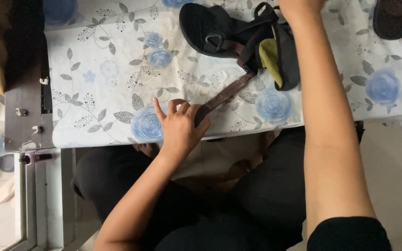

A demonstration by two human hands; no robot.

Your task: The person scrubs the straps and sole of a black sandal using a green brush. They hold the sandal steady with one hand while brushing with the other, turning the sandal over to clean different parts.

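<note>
Flowery tabletop (108, 83): left hand (178, 125) has its fingers pinching the brown strap (224, 95) taut; right hand (298, 7) steadies the black sandal (219, 30), grip cropped, can't tell.

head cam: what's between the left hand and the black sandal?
The brown strap spans it, from the left hand up to the black sandal, over the floral tablecloth. Head view.

L hand (178, 125) pinches brown strap (224, 95) of black sandal (224, 32) on floral cloth (103, 69); R hand out of frame.

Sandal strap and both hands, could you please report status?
Left hand pinching brown strap end. Right hand on black sandal, mostly cropped. Nothing blocking.
</note>
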